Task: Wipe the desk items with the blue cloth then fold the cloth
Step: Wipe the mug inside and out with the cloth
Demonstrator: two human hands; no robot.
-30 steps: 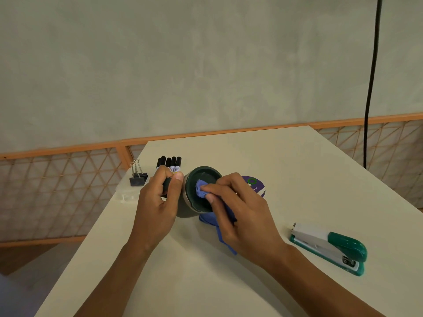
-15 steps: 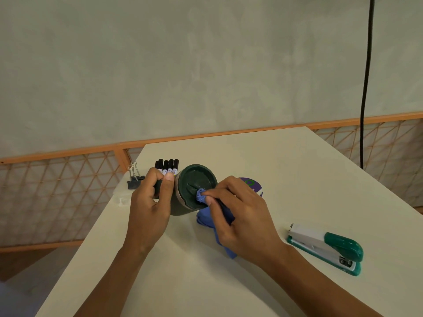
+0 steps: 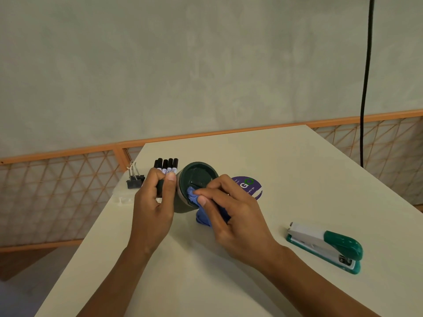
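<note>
The blue cloth [image 3: 194, 198] is bunched into a small wad against the near rim of the cup's dark green lid [image 3: 198, 177], with the rest of it trailing down under the palm to the desk [image 3: 251, 152]. It looks soft, light and limp, so it will probably go wherever the fingers push it; a tight pinch near the wad gives the most control, and for folding, the corners are the place to take hold.

The right hand [image 3: 233, 216] pinches that wad between thumb and curled fingers and presses it on the lid. The cup [image 3: 182, 202] is tipped towards the person, its top facing the camera. It seems rigid and smooth-sided, likely a bit slippery. The left hand [image 3: 153, 209] is wrapped round its left side, thumb lying up along the body, steadying it.

From the cup, a purple round disc [image 3: 250, 187] lies flat at 3 o'clock, just beside it. A row of black-capped markers [image 3: 167, 167] sits at 10 o'clock, and a black binder clip [image 3: 135, 181] at 9 o'clock near the desk's edge. A green and white stapler [image 3: 325, 247] rests well apart at 4 o'clock.
</note>
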